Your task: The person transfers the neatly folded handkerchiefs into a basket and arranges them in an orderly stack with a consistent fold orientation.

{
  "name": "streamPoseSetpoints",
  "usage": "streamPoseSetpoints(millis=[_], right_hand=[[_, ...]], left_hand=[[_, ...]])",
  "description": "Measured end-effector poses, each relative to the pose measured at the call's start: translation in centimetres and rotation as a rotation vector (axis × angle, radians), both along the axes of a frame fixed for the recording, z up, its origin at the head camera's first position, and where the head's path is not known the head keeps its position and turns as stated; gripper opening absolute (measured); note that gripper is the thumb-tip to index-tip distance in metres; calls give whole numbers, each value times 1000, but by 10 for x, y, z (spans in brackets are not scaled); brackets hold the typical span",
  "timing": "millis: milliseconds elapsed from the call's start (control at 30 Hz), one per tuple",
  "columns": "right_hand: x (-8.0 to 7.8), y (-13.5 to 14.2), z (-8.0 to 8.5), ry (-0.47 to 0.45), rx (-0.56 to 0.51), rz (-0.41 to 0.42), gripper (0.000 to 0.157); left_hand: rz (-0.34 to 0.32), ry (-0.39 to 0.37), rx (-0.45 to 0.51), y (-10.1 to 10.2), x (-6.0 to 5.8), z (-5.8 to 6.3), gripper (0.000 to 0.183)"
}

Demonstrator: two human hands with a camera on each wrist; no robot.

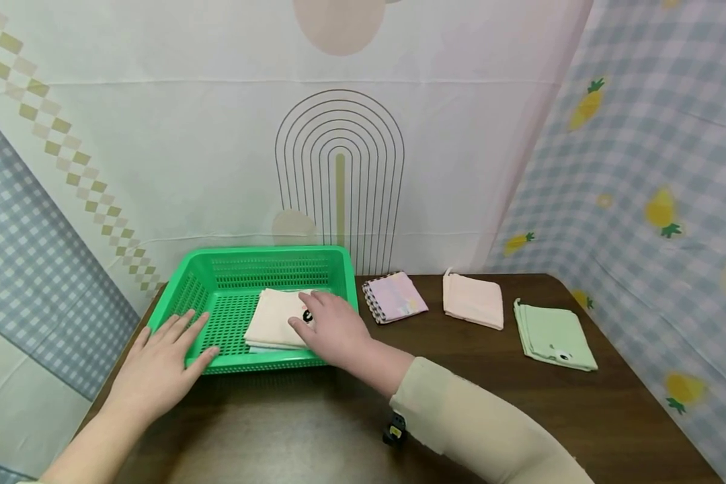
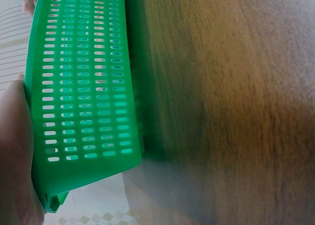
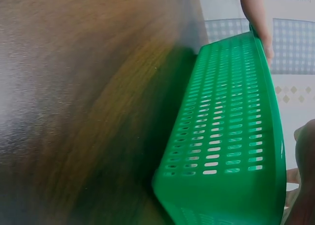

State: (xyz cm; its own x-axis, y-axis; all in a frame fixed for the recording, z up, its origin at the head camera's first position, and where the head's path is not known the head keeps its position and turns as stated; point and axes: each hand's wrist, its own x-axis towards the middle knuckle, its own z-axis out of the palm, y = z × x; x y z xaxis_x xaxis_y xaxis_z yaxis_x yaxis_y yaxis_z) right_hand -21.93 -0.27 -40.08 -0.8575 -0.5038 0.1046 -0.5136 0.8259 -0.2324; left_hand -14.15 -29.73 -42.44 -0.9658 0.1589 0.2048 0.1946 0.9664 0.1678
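Observation:
A green plastic basket (image 1: 218,251) stands toward the back left of the wooden table. Inside it, right of the middle, lies a cream folded cloth (image 1: 272,314) with a black print, and a pale blue folded cloth (image 1: 266,349) shows beneath it. My right hand (image 1: 339,331) reaches over the front right of the basket, thumb and fingers spread on the cream cloth around its print. My left hand (image 1: 160,359) rests over the basket's front left corner, its fingers extended and apart. In the left wrist view that hand (image 2: 15,141) lies along the basket's rim.
Right of the basket, a lilac folded cloth with a checked edge (image 1: 395,297), a pale pink folded cloth (image 1: 474,300) and a light green folded cloth (image 1: 555,337) lie in a row on the table (image 1: 266,430). A printed curtain (image 1: 218,148) hangs close behind.

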Motion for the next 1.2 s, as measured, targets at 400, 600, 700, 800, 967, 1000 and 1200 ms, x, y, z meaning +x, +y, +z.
streamPoseSetpoints(millis=[400, 600, 700, 800, 967, 1000, 1200], right_hand=[[14, 23, -8, 79, -10, 25, 63], [18, 32, -14, 99, -5, 17, 67], [20, 36, -15, 102, -30, 18, 67], [22, 41, -17, 111, -57, 24, 65], [24, 50, -21, 125, -77, 15, 64], [25, 52, -21, 125, -79, 12, 64], [27, 63, -24, 125, -109, 0, 63]], left_hand=[[-4, 21, -2, 1, 1, 1, 75], [-5, 19, 1, 1, 1, 1, 75], [-7, 23, 1, 1, 1, 1, 74], [-10, 24, 3, 0, 1, 0, 74], [-12, 32, -3, -1, 1, -2, 73], [-12, 33, -4, -1, 0, -2, 73], [-13, 32, -1, -2, 0, -3, 74]])
